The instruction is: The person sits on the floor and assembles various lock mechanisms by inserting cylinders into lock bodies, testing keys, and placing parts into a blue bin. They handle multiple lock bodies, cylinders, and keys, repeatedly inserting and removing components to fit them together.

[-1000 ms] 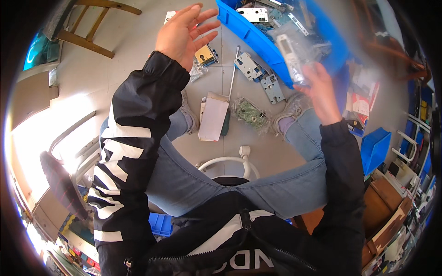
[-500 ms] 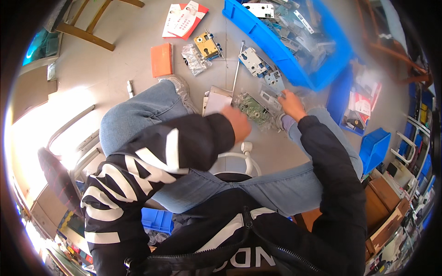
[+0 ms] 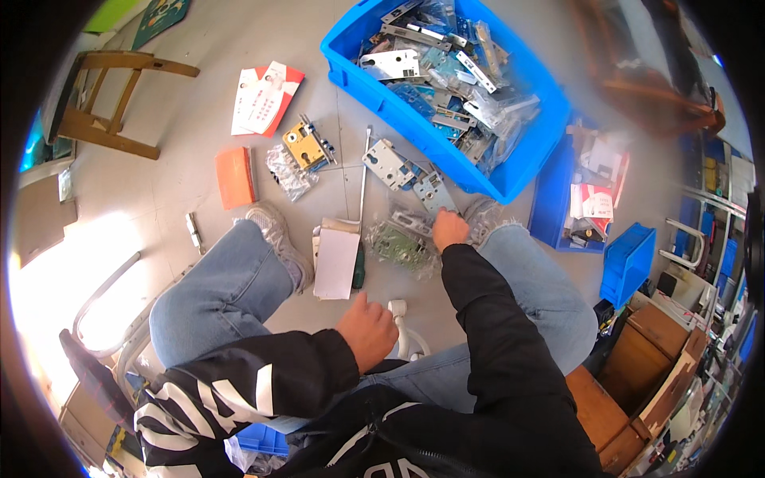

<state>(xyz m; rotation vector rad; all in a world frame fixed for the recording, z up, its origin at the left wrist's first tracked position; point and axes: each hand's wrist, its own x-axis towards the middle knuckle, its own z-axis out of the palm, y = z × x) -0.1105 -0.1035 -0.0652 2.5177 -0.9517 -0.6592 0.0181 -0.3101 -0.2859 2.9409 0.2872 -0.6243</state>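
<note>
My right hand [image 3: 450, 229] is closed at the edge of a clear plastic bag, its fingertips partly hidden. In this bagged bundle lie a metal strip and a greenish lock case [image 3: 401, 245]. A grey metal lock plate [image 3: 433, 193] lies just beyond that hand. My left hand [image 3: 368, 333] hovers nearer my body with most fingers curled under; whether it holds anything is hidden. Beyond it on the floor lies a white flat box [image 3: 336, 264], beside a screwdriver [image 3: 366, 175] with a long shaft and dark green handle. Another silver lock case [image 3: 389, 165] lies farther off.
A large blue bin [image 3: 414, 119] full of lock parts stands at the far right. A gold lock case [image 3: 303, 146], a bag of small parts [image 3: 292, 173], an orange box [image 3: 236, 177] and red-white leaflets [image 3: 265, 99] lie far left. Smaller blue bins [image 3: 628, 263] stand right.
My left hand has drawn back toward my body, uncovering the white box. My right hand stays by the bagged lock. The view has shifted, showing more of the blue bin.
</note>
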